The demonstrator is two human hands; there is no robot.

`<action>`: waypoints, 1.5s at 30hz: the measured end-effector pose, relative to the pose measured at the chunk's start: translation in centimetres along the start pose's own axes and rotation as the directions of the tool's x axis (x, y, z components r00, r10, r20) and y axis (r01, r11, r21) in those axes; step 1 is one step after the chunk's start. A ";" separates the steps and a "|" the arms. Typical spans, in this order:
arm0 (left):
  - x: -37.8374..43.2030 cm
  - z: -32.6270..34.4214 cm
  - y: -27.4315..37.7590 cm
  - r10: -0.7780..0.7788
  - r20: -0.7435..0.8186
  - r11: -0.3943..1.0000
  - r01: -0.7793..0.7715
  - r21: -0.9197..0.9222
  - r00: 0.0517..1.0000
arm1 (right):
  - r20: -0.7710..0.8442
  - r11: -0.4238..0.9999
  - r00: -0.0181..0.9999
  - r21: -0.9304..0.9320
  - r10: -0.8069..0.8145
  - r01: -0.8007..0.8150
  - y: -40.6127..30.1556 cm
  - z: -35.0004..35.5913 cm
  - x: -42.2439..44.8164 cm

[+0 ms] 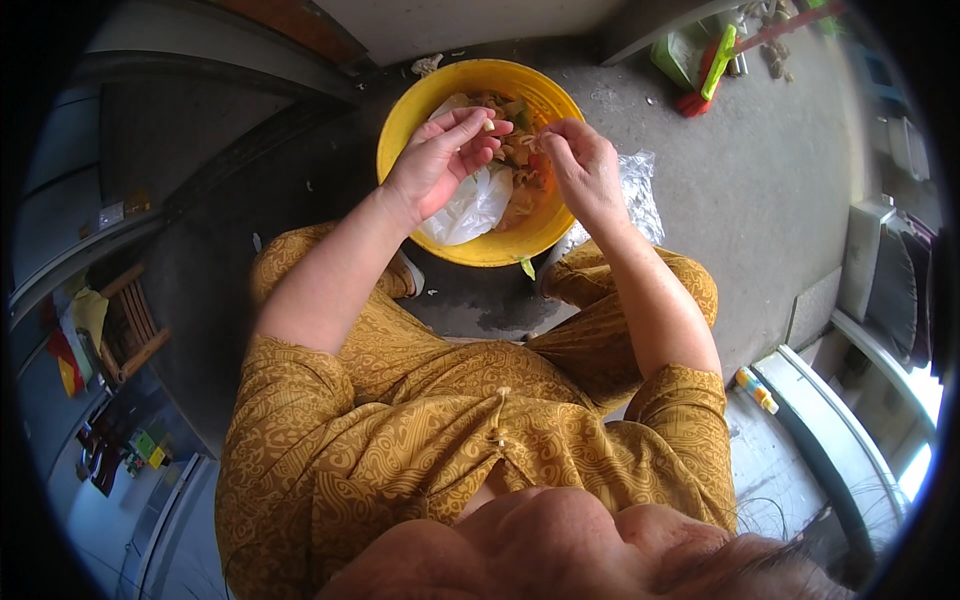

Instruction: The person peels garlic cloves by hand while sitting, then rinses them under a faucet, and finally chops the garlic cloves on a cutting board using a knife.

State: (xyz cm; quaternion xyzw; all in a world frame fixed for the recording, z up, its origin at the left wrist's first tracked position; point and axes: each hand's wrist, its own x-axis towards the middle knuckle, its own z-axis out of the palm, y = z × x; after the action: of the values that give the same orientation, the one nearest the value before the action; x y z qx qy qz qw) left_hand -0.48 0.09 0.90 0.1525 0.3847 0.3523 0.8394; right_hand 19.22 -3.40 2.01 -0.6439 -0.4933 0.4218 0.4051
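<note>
Over a yellow round plastic bin [390, 142] on the floor, my left hand [450, 154] holds a small pale piece, which looks like a peeled clove [489, 125], between thumb and fingers. Its palm is partly turned up. My right hand [581, 161] is above the bin's right rim, thumb and fingertips pinched together; a thin scrap of something pale seems to be at the tips, too small to name. Inside the bin lie mixed food scraps and peelings [521, 191] and a crumpled white plastic bag [472, 210]. The two hands are apart.
Silver foil-like packaging [637, 187] lies right of the bin. A green leaf scrap [528, 268] hangs by its near rim. A broom with red bristles [697, 101] and a green dustpan [673, 61] are at the upper right. A wooden stool [135, 322] stands left.
</note>
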 end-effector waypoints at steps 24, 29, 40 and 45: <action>-0.4 0.1 -1.8 0.129 0.008 0.985 -0.129 0.112 0.992 | 0.273 0.922 0.950 0.309 0.149 -0.233 -1.9 1.2 -0.9; -0.4 0.4 -2.0 0.064 0.105 0.998 -0.064 -0.003 0.992 | 0.190 0.967 0.982 0.246 0.016 -0.063 -1.7 1.5 -1.6; -0.8 1.2 -1.9 0.215 -0.067 0.974 -0.209 0.086 0.974 | 0.450 0.460 0.830 0.691 0.330 -0.558 -1.1 0.7 -0.7; -0.2 -0.3 -3.2 0.181 0.114 0.737 -0.212 0.642 0.977 | 0.551 0.424 0.790 0.668 0.269 -0.611 -0.3 1.7 -0.6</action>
State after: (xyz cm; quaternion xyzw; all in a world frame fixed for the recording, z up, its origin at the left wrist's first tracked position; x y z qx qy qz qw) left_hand 0.71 -2.30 -0.93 0.4818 0.4463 0.2799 0.7002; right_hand 17.45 -3.74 1.80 -0.3962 -0.1125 0.8035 0.4299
